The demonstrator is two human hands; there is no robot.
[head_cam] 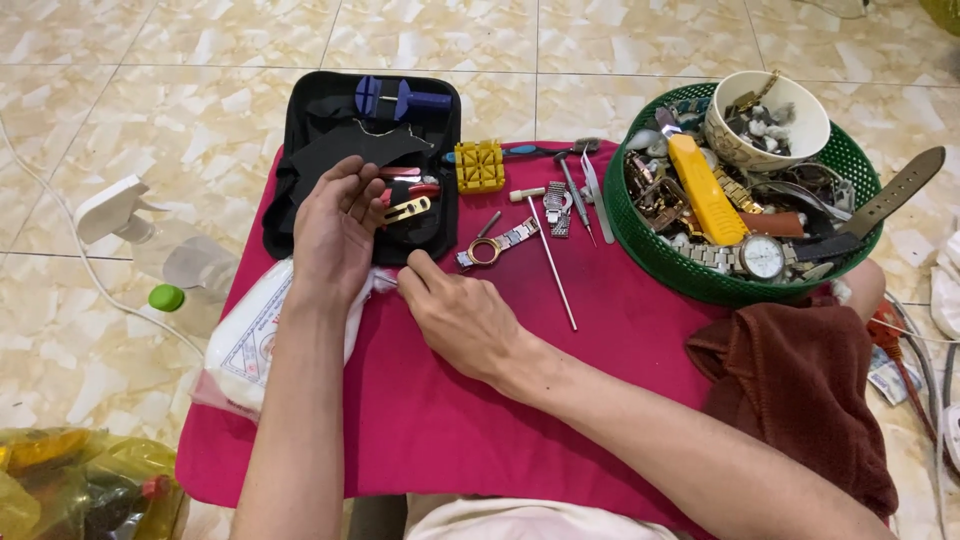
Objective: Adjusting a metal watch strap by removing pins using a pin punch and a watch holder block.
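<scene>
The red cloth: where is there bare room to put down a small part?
The red cloth is bare between the right hand, the thin metal rod and the brown towel. Crowded: around the black tool case, the watch and the green basket.

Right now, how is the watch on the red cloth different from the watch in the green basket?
The cloth watch has a gold-coloured case; the basket watch has a silver one with a white dial. The cloth watch lies alone, beside the right hand; the basket watch sits among piled parts. Both have metal link bands.
</scene>
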